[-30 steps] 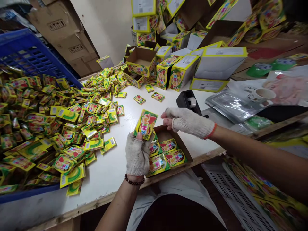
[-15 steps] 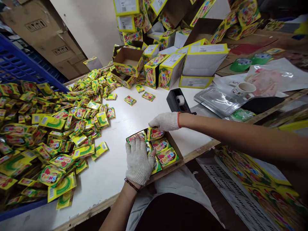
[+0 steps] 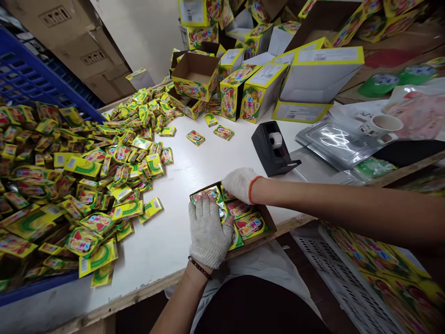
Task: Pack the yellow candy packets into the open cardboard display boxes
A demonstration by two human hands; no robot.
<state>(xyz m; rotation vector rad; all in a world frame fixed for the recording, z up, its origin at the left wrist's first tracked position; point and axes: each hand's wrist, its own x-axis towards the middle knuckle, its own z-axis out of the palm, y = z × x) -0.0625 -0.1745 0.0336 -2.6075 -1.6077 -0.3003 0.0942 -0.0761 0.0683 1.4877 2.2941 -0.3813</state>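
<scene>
A shallow open box holds several small yellow-green packs printed with fruit, like the TWINS pack at its near right. My left hand, in a white knit glove, lies flat with its fingers stretched over the packs on the left side of the box. At the far side of the box is my right hand, also gloved, with fingers curled down over a pack. Its fingertips are hidden, so I cannot see whether they grip that pack or press on it.
A large heap of packs spills from a blue crate on the left. Empty display boxes pile up at the back. A black tape dispenser stands beyond my right hand, near a cup. A perforated crate sits below right.
My right hand has lowered onto the pack at the box's far side and its fingers have dropped out of sight. My left hand stays flat on the packs. The whole view has shifted slightly.
</scene>
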